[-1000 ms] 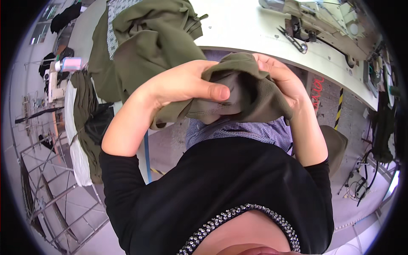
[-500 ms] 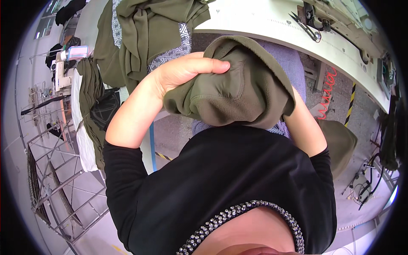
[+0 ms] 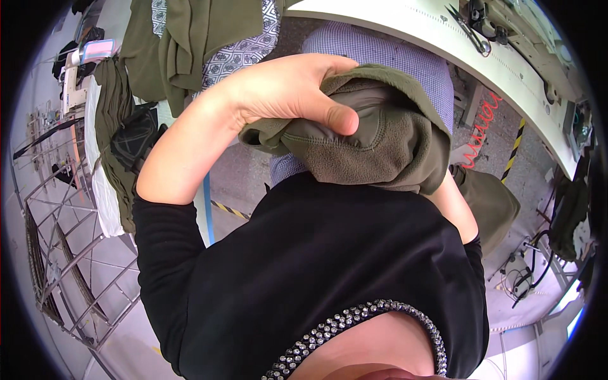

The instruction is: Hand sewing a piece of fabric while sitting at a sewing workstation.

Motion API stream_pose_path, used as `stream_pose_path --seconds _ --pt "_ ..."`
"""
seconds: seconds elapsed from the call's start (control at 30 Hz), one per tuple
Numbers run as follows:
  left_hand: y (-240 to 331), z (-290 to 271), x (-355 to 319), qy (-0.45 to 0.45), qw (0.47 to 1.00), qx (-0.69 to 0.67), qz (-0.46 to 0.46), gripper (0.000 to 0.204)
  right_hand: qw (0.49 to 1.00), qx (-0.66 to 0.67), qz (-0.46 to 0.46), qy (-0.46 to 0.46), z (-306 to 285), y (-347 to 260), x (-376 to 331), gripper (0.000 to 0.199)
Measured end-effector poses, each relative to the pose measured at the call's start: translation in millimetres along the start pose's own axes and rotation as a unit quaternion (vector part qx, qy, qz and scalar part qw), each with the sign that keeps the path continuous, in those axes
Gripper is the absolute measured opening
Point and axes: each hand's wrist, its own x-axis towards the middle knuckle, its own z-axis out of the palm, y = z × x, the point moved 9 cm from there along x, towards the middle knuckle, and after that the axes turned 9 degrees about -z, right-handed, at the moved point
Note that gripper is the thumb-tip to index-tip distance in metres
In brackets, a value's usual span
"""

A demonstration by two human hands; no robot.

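Note:
An olive fleece garment [image 3: 364, 159], bunched up with a curved stitched seam and a folded edge showing, is held up just in front of my torso over my lap. Across its upper left lies my left hand [image 3: 301, 92], the thumb pressed on the smooth patch by the seam and the other fingers curled over behind. From the lower right my right forearm reaches up under the cloth. The right hand itself is hidden inside or behind the fabric.
A white sewing table [image 3: 380, 14] curves along the far side, carrying thread snips [image 3: 470, 31] beside a sewing machine [image 3: 538, 31]. More olive cloth [image 3: 221, 31] with patterned trim lies at upper left. A stack of olive pieces [image 3: 114, 126] stands left; a red coiled hose [image 3: 484, 123] hangs right.
My left hand has come further over the garment, its thumb sliding right and down. The cloth has turned, so more of the fuzzy side faces up.

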Motion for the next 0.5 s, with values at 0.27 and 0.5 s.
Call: stream_pose_path --seconds 0.27,0.5 --pt "-3.1 1.8 4.0 0.034 0.998 -0.048 -0.009 0.071 0.997 0.057 0.034 -0.04 -27.2 16.2 8.9 0.056" --pt "-8.5 2.0 9.5 0.03 0.997 -0.075 -0.011 0.064 0.998 0.046 0.024 -0.045 -36.0 17.2 5.9 0.054"
